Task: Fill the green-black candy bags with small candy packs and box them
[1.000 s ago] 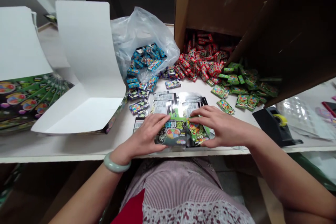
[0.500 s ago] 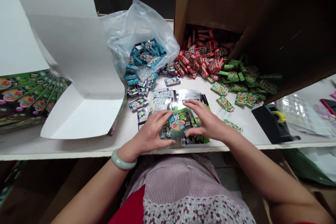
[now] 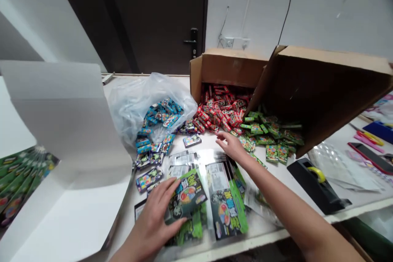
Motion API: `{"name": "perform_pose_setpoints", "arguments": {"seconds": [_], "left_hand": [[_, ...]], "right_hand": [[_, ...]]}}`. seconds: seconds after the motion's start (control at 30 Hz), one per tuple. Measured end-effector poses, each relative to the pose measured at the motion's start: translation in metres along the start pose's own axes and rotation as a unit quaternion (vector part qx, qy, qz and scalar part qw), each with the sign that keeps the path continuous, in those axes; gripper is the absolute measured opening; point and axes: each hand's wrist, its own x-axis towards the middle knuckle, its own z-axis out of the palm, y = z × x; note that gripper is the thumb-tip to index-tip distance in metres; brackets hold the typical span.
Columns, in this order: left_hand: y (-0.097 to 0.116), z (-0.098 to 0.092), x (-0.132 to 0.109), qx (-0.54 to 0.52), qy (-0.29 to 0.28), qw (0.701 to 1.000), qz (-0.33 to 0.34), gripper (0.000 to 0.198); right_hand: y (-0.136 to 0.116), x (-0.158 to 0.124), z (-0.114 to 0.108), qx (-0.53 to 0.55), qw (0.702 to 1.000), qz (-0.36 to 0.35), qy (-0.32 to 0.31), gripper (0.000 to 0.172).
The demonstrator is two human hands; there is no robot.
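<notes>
My left hand [image 3: 156, 208] grips the left edge of a black-and-green printed packet [image 3: 190, 192], thumb on the near side and fingers on the far side. The packet lies over other flat packets and clear plastic. To its right, a second printed packet [image 3: 225, 208] lies on the table. My right hand [image 3: 231, 145] is in the air above the table, holding nothing, thumb and fingers apart. It is close to the heap of small red boxes [image 3: 219, 108] and the small green boxes [image 3: 272, 129]. One purple-and-white small box [image 3: 192, 141] sits by itself to its left.
A clear bag [image 3: 123, 102] holds small blue boxes [image 3: 166, 112]. Behind stands an open cardboard carton [image 3: 233, 67]. At right is a black tape dispenser [image 3: 319, 188]; at left, an open white display box [image 3: 80, 204] beside fanned printed green cards [image 3: 21, 180].
My right hand has left the printed packets and moved forward toward the red and green boxes. My left hand stays on a packet, now tilted. The view has swung up, showing the door and wall.
</notes>
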Motion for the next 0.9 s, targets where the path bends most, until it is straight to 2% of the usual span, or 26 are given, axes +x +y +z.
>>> {"name": "perform_pose_setpoints", "arguments": {"seconds": [0.07,0.13,0.2,0.27,0.33,0.47,0.6,0.73,0.8,0.9], "left_hand": [[-0.004,0.002,-0.001,0.011,-0.002,1.000,0.002,0.077],[-0.006,0.006,-0.002,0.015,0.000,1.000,-0.011,0.078],[-0.009,0.008,-0.005,0.014,0.006,0.999,-0.030,0.076],[-0.013,0.008,-0.007,0.013,0.007,0.999,-0.028,0.075],[-0.016,0.006,-0.008,0.018,-0.005,1.000,-0.008,0.076],[-0.017,0.003,-0.005,0.023,-0.014,1.000,0.015,0.076],[-0.010,0.002,-0.002,0.016,-0.011,1.000,0.020,0.072],[-0.006,0.000,-0.005,0.005,-0.018,1.000,-0.004,0.070],[-0.005,0.000,-0.007,0.004,-0.016,1.000,-0.017,0.070],[-0.002,0.002,-0.009,0.009,-0.005,1.000,-0.027,0.070]], "right_hand": [[0.012,0.048,0.008,-0.014,1.000,0.010,0.014,0.031],[0.018,0.082,0.021,-0.013,0.999,0.028,0.022,0.038],[0.024,0.099,0.034,0.001,0.998,0.052,0.029,0.033],[0.031,0.101,0.041,0.027,0.996,0.078,0.037,0.019],[0.038,0.089,0.039,0.062,0.992,0.105,0.046,0.011],[0.042,0.045,0.020,0.174,0.973,0.152,0.026,0.023],[0.026,-0.005,0.001,0.298,0.938,0.174,-0.037,0.035],[0.013,-0.038,-0.014,0.368,0.910,0.176,-0.075,0.042],[0.011,-0.049,-0.017,0.362,0.911,0.180,-0.078,0.039],[0.011,-0.067,-0.014,0.253,0.946,0.193,-0.064,0.028]]}}
